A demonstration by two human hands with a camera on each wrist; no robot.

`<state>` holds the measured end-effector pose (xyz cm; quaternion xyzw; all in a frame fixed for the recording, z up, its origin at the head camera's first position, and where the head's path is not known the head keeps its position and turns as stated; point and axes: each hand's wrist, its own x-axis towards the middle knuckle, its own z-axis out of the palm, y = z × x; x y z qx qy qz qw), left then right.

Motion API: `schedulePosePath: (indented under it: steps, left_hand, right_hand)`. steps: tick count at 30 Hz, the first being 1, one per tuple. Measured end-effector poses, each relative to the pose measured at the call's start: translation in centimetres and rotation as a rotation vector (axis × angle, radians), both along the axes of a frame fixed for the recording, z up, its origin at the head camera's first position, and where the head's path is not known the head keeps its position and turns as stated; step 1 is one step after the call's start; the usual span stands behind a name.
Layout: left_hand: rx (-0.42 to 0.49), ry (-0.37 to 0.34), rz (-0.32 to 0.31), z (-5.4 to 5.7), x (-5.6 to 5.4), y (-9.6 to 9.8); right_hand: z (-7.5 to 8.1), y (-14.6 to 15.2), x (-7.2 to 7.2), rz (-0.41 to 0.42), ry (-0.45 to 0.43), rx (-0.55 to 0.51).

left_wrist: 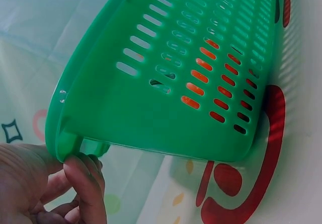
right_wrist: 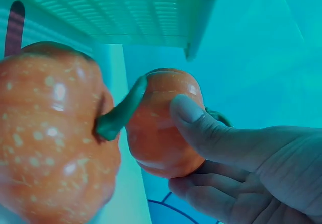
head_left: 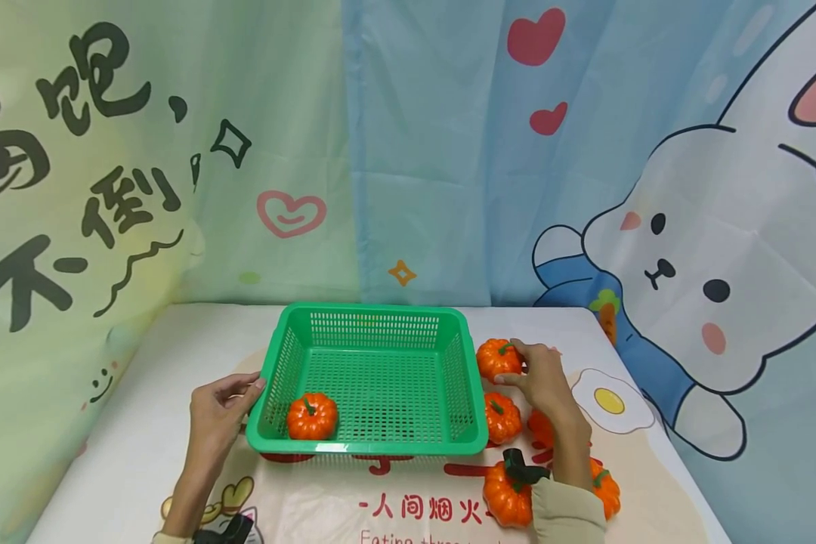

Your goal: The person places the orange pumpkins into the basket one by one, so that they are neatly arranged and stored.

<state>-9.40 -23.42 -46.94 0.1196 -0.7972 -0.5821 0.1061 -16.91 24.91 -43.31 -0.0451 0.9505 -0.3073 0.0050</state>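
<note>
A green plastic basket (head_left: 381, 446) stands on the table with one small orange pumpkin (head_left: 312, 416) inside, at its near left corner. My left hand (head_left: 221, 412) pinches the basket's left rim between thumb and fingers, as the left wrist view also shows. Just outside the basket's right side, my right hand (head_left: 540, 378) grips another orange pumpkin (head_left: 496, 359) with a green stem, thumb on its near side. In the right wrist view this held pumpkin (right_wrist: 163, 128) appears behind a closer pumpkin (right_wrist: 50, 133).
Beside the basket's right wall lies a pumpkin (head_left: 502, 418), and nearer me sits another pumpkin (head_left: 506, 499). Partly behind my right forearm are a pumpkin (head_left: 541, 429) and a further pumpkin (head_left: 605, 489). A printed cloth (head_left: 313, 499) covers the table; a curtain (head_left: 421, 151) hangs behind.
</note>
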Motion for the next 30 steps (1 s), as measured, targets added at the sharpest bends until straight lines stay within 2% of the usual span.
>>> schedulePosePath:
  steps: [14, 30]
  left_hand:
    - [0.002, 0.001, 0.003, 0.2, 0.0, 0.0]
    - [0.005, 0.0, 0.011, 0.4, 0.0, 0.2]
  right_hand:
    - [1.8, 0.1, 1.1, -0.013, 0.008, -0.018]
    - [3.9, 0.1, 2.2, -0.012, 0.022, 0.015]
